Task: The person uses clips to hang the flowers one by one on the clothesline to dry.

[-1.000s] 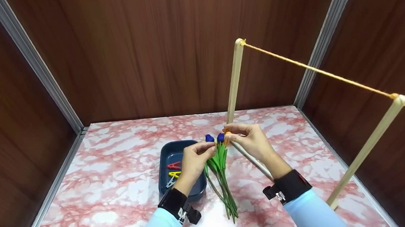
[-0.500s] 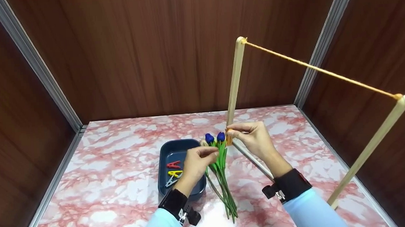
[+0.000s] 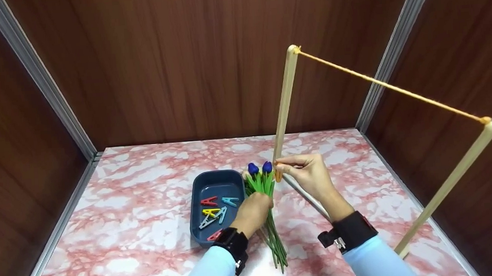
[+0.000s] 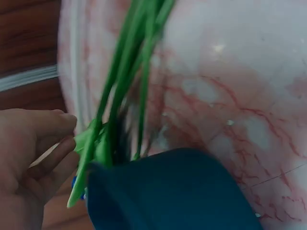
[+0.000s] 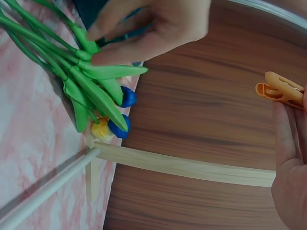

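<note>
Orange clip [image 5: 283, 90] clamped between fingers of right hand [image 3: 309, 176], near blue tulips [image 3: 267, 167]. At their leaves, left hand [image 3: 253, 213], finger grip unclear. Alongside, on surface [image 3: 120, 266], tray [image 3: 216, 177] of clips [image 3: 210, 211]; opposite, wooden frame [image 3: 286, 100].

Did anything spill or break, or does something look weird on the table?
Nothing stands out as spilled or broken. The loose clothespins are jumbled, but inside the blue tray. The flowers look bunched neatly, and the orange string runs straight between its posts. The right hand pinches an orange clothespin.
</note>
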`<move>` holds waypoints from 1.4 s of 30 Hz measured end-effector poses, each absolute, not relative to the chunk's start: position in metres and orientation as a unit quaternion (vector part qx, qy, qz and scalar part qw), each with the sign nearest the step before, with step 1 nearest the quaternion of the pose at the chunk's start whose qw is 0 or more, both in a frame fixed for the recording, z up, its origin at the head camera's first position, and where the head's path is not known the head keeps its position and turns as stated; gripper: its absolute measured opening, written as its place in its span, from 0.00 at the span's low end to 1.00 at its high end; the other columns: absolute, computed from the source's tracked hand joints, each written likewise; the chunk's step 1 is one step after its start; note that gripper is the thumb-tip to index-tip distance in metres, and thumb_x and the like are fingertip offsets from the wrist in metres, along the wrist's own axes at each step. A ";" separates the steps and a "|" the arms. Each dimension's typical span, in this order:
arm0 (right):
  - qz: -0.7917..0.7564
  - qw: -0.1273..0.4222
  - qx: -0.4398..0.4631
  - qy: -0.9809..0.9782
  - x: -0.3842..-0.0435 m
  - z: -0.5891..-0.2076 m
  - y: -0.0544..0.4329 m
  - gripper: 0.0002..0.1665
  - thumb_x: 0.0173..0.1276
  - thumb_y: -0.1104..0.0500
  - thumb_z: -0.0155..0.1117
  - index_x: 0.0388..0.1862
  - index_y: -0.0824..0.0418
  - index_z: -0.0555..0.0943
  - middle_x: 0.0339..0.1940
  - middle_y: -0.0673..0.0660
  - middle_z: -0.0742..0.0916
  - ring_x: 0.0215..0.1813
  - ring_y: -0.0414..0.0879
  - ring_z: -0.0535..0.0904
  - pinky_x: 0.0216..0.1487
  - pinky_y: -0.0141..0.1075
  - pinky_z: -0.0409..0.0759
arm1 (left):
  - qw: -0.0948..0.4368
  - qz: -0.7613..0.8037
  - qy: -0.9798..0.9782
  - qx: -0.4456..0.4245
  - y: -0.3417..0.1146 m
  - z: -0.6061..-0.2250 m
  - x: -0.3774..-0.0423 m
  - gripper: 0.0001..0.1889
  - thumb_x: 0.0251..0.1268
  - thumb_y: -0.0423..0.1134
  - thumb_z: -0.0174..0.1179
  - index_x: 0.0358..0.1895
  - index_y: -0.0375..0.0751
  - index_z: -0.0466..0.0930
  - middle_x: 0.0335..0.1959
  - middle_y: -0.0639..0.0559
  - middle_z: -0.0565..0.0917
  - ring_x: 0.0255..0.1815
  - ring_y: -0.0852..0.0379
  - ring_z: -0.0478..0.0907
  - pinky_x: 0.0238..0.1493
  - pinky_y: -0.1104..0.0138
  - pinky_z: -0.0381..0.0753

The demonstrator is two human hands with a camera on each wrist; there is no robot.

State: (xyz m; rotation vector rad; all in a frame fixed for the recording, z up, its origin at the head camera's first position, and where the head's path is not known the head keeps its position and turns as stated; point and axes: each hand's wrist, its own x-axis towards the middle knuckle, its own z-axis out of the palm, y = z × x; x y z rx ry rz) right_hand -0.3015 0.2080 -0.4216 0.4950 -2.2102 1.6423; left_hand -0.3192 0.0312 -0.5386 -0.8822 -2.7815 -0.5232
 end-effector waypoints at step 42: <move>0.609 0.189 0.123 -0.761 -0.298 -0.430 0.227 0.07 0.65 0.70 0.79 0.42 0.69 0.94 0.41 0.65 0.96 0.43 0.35 0.92 0.49 0.28 0.90 | 0.187 0.073 -0.927 -0.316 0.047 -0.553 -0.317 0.09 0.71 0.34 0.67 0.43 0.51 0.95 0.45 0.56 0.92 0.54 0.53 0.82 0.57 0.59 0.84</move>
